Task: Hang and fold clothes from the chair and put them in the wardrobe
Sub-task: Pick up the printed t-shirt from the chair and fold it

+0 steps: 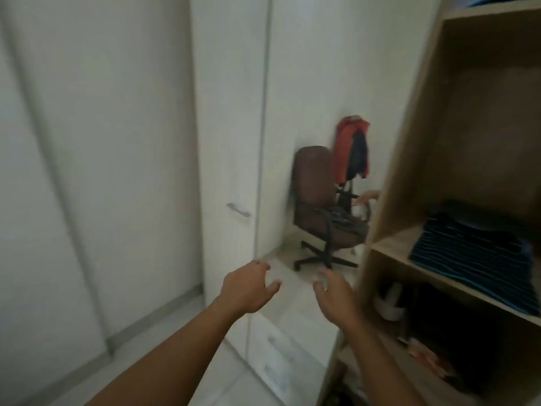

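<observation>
Left hand (248, 288), right hand (333, 297): both empty, fingers loosely spread, held out toward the office chair (314, 183), seemingly ready for its dark clothes (344, 222).

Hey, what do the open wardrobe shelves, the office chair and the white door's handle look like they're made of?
Wardrobe shelves: light wood or wood-look laminate, matte, with faint grain showing.
Office chair: brown, matte, fabric-like upholstery; the black base and arms are probably plastic.
Door handle: silvery, likely brushed metal, though the blur leaves it open.

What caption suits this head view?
Left hand and right hand, both empty, reach toward brown office chair with clothes beside open wardrobe.
</observation>
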A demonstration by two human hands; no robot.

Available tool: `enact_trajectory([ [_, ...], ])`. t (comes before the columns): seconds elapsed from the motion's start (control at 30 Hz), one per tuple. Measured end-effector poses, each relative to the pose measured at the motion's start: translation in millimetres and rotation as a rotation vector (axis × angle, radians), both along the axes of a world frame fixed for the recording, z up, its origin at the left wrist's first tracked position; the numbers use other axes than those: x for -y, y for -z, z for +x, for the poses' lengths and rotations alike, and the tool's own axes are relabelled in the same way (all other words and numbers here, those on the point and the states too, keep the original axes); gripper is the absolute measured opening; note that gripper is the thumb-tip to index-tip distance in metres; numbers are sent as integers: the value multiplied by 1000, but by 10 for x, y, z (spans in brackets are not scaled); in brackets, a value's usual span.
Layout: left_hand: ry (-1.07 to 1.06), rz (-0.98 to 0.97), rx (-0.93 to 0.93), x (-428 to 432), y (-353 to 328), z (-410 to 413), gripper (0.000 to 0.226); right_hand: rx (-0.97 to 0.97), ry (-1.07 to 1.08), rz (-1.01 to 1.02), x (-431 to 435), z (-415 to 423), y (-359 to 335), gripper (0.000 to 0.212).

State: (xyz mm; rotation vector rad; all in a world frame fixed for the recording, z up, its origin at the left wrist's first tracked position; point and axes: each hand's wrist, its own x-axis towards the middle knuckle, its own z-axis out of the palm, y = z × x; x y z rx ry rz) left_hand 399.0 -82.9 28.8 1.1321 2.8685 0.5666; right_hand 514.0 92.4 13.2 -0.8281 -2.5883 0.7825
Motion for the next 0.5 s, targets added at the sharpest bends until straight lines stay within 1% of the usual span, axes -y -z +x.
enact_trajectory([
  [0.13, -286, -75, 68, 1536, 273, -154, 60, 62, -301, -26, 1282, -551, 296, 42],
  [0.3, -631, -70, 162, 3315, 616, -89, 62, 185, -655, -19, 2974, -1124, 588, 45],
  [0.5, -984, -46, 277, 5058, 894, 193, 58, 313, -1055, 1, 4876, -1520, 837, 44],
])
